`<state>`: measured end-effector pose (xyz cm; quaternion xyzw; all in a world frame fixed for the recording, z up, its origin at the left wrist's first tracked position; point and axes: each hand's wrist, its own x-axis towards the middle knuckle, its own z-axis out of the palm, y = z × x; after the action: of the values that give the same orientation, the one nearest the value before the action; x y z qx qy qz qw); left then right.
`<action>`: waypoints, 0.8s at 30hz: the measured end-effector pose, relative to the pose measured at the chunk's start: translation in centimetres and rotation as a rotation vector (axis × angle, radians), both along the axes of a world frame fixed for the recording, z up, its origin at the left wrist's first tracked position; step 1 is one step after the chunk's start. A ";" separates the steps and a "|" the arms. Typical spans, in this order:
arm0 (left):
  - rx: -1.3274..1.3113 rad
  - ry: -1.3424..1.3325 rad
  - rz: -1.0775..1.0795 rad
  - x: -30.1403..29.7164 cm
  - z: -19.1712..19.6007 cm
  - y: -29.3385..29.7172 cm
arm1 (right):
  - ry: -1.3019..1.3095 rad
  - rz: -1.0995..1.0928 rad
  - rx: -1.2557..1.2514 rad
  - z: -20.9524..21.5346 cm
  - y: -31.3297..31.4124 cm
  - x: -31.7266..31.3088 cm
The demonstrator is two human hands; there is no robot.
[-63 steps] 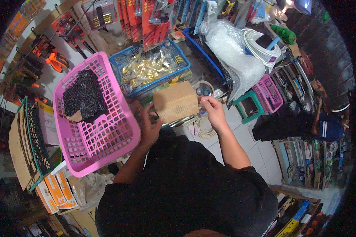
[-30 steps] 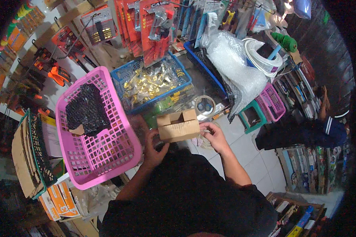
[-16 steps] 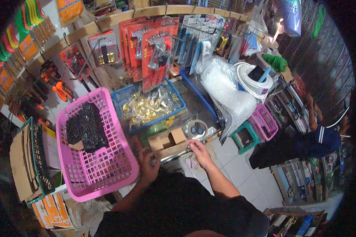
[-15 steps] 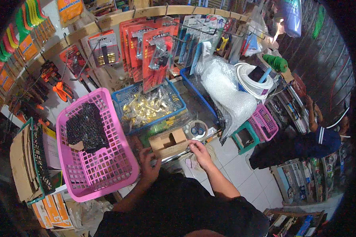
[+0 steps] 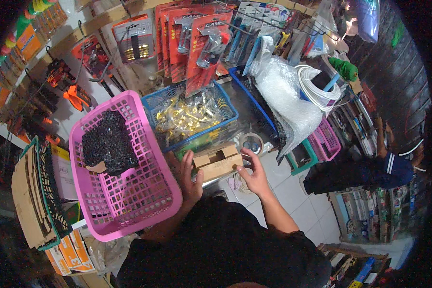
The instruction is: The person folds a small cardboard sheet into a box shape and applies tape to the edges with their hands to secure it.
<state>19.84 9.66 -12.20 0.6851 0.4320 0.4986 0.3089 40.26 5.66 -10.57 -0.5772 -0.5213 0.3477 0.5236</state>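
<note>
At a crowded counter (image 5: 248,114), a cardboard box (image 5: 218,169) is apparently being steadied, grasped by the right hand (image 5: 255,177); the grip of the left hand (image 5: 192,181) cannot be told. Level support is called for.

Between your left hand (image 5: 193,178) and your right hand (image 5: 253,175) was a box (image 5: 221,168). Just left of that grip stood a slotted basket (image 5: 174,194), with a bundle (image 5: 109,144) lying in it. Beyond the grip sat a shallower basket (image 5: 204,133) holding packets (image 5: 189,114), with hanging cards (image 5: 204,55) above its far side. Just beyond your right hand lay a tape roll (image 5: 260,145); farther right were bubble wrap (image 5: 293,96) and, beyond it, a cable coil (image 5: 302,79).
</note>
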 end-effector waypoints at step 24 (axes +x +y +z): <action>0.105 0.177 0.032 -1.8 3.0 -1.3 | -0.275 -0.311 0.016 1.1 -0.2 -3.2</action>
<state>18.06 8.36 -9.22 0.7348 0.4415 0.4631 0.2252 37.02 5.48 -9.43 -0.6885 -0.4955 0.1763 0.4994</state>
